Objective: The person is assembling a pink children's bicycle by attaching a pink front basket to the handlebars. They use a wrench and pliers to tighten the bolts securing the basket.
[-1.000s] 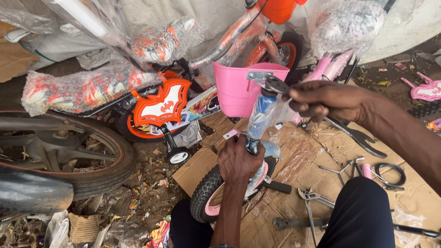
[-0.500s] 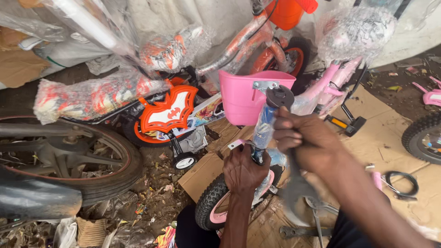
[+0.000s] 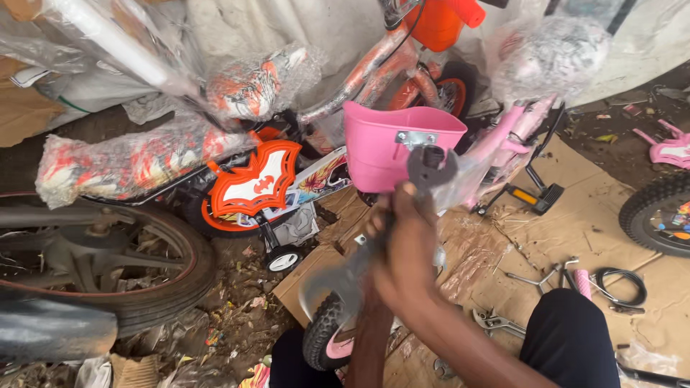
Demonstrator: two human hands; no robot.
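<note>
Over littered cardboard (image 3: 575, 208), right hand (image 3: 406, 259) clamped on wrench (image 3: 381, 241), head up-right.

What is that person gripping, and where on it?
The right hand grips a grey double-ended wrench around its middle shaft. The left hand is mostly hidden behind it; its hold cannot be told.

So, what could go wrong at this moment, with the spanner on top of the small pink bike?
1. The right hand holds the big spanner with its open end at the top of the pink bike's stem; if it slips, knuckles may strike the pink basket and its metal bracket.
2. The left hand is mostly hidden behind the right, so it could get pinched.
3. Loose tools on the cardboard lie near the knee.
</note>
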